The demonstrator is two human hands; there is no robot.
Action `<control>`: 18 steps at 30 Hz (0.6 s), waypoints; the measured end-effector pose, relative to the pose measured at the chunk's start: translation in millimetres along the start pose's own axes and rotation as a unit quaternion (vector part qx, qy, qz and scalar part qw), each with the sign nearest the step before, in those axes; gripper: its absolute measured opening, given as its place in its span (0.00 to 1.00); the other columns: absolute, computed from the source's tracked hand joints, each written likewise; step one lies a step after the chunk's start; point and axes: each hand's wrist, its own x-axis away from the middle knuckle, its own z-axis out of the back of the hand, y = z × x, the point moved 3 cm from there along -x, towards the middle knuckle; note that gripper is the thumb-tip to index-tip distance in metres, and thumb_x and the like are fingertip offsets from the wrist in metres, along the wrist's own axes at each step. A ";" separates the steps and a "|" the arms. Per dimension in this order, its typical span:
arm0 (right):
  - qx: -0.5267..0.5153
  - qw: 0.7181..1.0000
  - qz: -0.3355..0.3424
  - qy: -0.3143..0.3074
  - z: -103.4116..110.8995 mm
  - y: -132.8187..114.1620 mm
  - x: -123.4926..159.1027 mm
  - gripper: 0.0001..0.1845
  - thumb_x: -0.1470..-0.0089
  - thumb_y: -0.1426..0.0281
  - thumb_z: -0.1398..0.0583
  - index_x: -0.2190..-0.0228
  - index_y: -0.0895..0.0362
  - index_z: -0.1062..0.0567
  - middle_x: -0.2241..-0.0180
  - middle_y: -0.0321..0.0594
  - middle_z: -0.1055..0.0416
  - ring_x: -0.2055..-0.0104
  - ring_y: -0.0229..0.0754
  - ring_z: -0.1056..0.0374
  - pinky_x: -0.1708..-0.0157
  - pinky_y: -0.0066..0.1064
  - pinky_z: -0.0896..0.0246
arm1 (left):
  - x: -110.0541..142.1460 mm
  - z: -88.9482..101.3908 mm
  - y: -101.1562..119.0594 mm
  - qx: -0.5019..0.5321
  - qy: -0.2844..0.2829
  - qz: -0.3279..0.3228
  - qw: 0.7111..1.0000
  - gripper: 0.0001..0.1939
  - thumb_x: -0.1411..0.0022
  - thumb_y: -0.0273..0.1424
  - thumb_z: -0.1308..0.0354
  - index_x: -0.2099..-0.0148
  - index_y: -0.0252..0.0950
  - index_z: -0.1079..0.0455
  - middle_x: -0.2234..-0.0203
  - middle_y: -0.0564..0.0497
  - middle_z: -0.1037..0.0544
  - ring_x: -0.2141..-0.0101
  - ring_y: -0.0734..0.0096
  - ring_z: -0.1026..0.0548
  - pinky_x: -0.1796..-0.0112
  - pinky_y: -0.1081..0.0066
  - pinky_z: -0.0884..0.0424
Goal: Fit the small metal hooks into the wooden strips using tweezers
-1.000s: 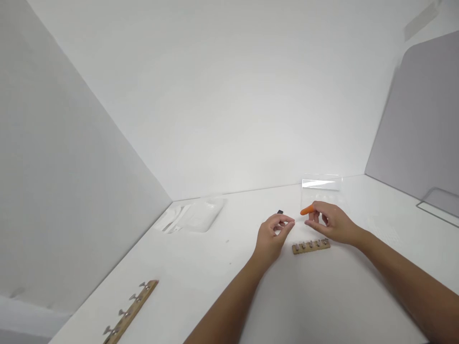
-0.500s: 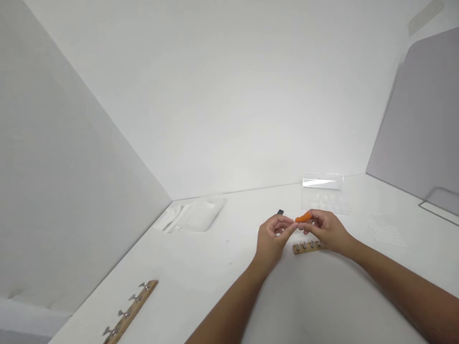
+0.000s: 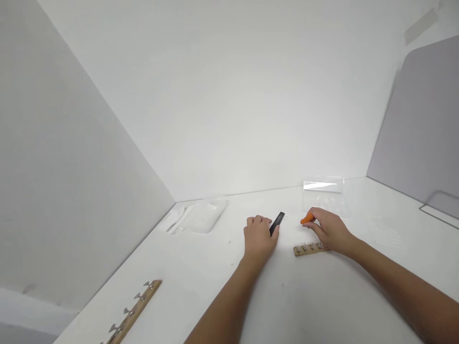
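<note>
My left hand (image 3: 258, 236) rests low over the white table, fingers spread and curled down, with the thumb apart from them. Between that thumb and the fingers lies a slim black bar-shaped object (image 3: 277, 220); whether the hand grips it cannot be made out. My right hand (image 3: 332, 229) pinches a small, tapered orange object (image 3: 307, 218) between thumb and fingers, partly covered by them. Just below the right hand is a short wooden hook strip (image 3: 308, 249) with several metal hooks, its right end hidden by the hand.
A longer wooden strip with metal hooks (image 3: 135, 310) lies at the front left. Clear plastic packaging (image 3: 204, 217) sits at the back left, and a clear box (image 3: 324, 196) behind my right hand. A sheet of clear dots (image 3: 389, 236) and a grey wire frame (image 3: 439, 215) are on the right.
My left hand has left the orange object and moved left and down to the black bar, now more exposed. The right hand keeps the orange object, almost in place.
</note>
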 end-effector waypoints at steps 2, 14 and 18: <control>0.014 1.000 -0.002 -0.025 -1.6 0.5 0.4 0.10 0.34 0.62 0.45 0.65 0.51 0.27 0.61 0.38 0.21 0.63 0.45 0.27 0.63 0.37 0.34 | 1.1 0.3 1.4 -0.042 -0.023 0.008 0.999 0.16 0.31 0.39 0.43 0.50 0.34 0.22 0.53 0.39 0.21 0.46 0.44 0.32 0.51 0.53 0.31; 0.052 0.997 0.045 -0.036 -0.7 -2.4 -0.4 0.09 0.35 0.66 0.45 0.68 0.53 0.30 0.64 0.38 0.24 0.64 0.43 0.30 0.66 0.35 0.38 | 1.9 -0.4 2.0 0.009 -0.017 -0.001 1.000 0.07 0.35 0.30 0.39 0.57 0.37 0.22 0.58 0.42 0.19 0.47 0.45 0.31 0.53 0.54 0.30; 0.045 0.997 0.059 -0.002 -2.4 -7.2 0.8 0.09 0.35 0.67 0.46 0.69 0.52 0.32 0.66 0.37 0.27 0.68 0.42 0.33 0.68 0.34 0.40 | 6.7 0.1 10.8 0.068 0.005 -0.018 0.997 0.08 0.32 0.26 0.45 0.60 0.39 0.25 0.62 0.48 0.19 0.59 0.59 0.23 0.60 0.63 0.26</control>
